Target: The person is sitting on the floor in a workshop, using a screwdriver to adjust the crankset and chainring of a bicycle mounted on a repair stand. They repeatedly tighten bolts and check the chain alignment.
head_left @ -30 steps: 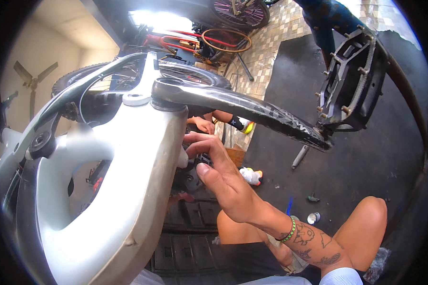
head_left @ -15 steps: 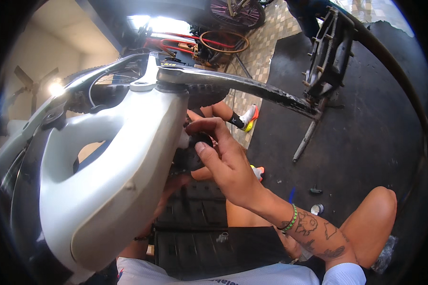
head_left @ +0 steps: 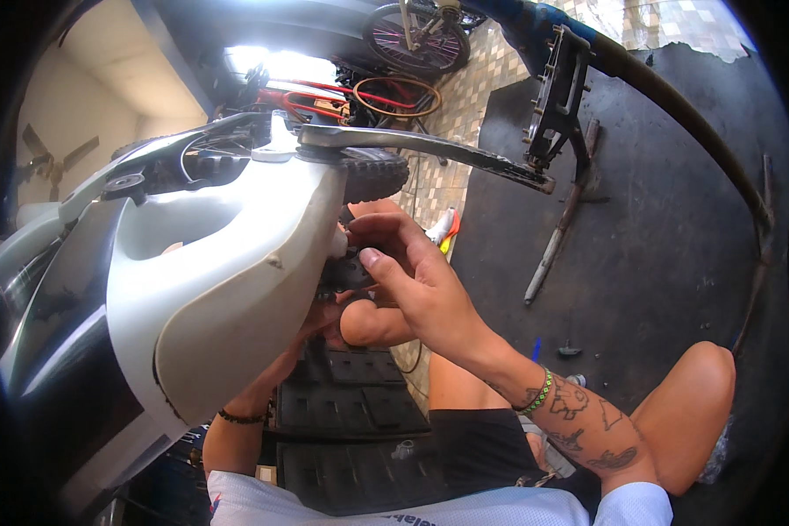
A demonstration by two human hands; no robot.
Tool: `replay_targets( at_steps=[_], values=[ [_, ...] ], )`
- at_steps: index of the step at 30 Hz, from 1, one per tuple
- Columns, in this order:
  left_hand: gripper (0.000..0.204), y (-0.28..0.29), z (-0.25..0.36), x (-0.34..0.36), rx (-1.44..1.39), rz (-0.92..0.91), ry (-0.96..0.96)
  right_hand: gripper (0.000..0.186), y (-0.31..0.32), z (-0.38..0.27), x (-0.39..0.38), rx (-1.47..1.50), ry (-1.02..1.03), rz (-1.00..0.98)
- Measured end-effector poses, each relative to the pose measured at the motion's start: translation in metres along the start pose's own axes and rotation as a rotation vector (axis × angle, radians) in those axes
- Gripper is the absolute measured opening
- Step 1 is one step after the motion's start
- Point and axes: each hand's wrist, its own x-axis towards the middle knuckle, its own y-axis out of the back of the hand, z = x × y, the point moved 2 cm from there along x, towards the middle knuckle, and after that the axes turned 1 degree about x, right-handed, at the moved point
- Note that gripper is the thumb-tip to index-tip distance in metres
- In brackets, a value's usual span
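Note:
A white and black bicycle frame fills the left side, with a silver-grey crank arm reaching right from its top. My right hand is beside the frame's underside, its fingers bent and the thumb against a small black part. The part's kind and much of its shape are hidden by the fingers and the frame. Lower down, my left hand reaches up behind the frame, close to the same black part. Its fingers are mostly covered, so its grip does not show.
A black pedal juts out at the crank's far end. Below lies a black ribbed case between my legs. A dark mat covers the floor at right, with small parts on it. Other bicycles stand behind.
The view has shifted, so the frame and crank sit differently in it. My left forearm shows more now. My right hand stays at the black part.

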Motion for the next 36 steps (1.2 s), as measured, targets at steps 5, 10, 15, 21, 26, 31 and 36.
replay_targets(
  at_steps=[5,10,15,21,26,31,36],
  values=[
    [0.042,0.004,-0.006,0.001,0.035,0.034,-0.025,0.032,0.000,0.000,0.000,0.024,0.006,-0.002],
    [0.043,-0.008,0.013,-0.009,-0.069,0.013,0.112,0.036,-0.005,0.000,-0.003,0.031,-0.078,-0.020],
    [0.037,-0.016,0.018,-0.001,0.046,0.040,0.093,0.039,0.007,0.001,0.001,-0.067,-0.116,-0.026],
    [0.036,-0.021,0.011,-0.001,-0.064,0.098,0.130,0.042,0.002,-0.003,0.002,-0.072,-0.076,0.006],
    [0.036,-0.019,0.012,-0.015,-0.127,0.140,0.164,0.042,-0.009,-0.002,-0.004,0.002,-0.106,0.008],
    [0.036,-0.022,0.003,-0.017,-0.192,0.162,0.167,0.038,-0.007,-0.001,-0.004,0.026,-0.136,0.032],
    [0.036,-0.024,0.006,-0.017,-0.242,0.169,0.162,0.039,-0.006,-0.009,-0.005,0.048,-0.215,0.011]
  ],
)
